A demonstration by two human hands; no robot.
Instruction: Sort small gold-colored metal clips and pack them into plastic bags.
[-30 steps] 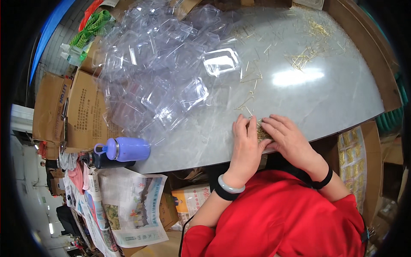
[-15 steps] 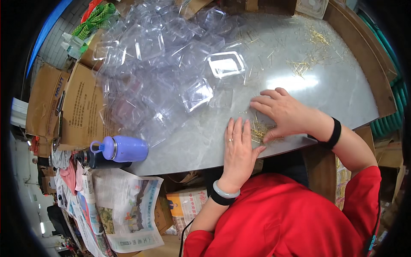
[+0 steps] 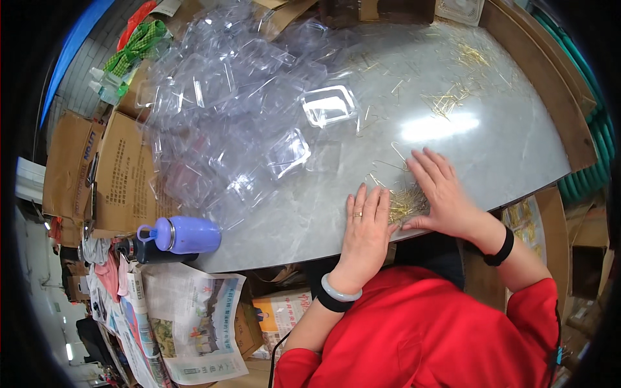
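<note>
On the grey table point(image 3: 453, 155), near its front edge, both hands lie flat with fingers spread and hold nothing. The left hand point(image 3: 366, 223) and the right hand point(image 3: 443, 194) rest on either side of a small heap of thin golden pins point(image 3: 406, 202), touching it. More such pins are scattered farther back. To the left lies a big pile of clear plastic boxes point(image 3: 239, 116). A purple bottle point(image 3: 187, 234) lies at the left table edge.

We see bright, even light from above, with white glare on the table point(image 3: 446, 126). Straight edges bend near the dark round rim; the centre is sharp.
</note>
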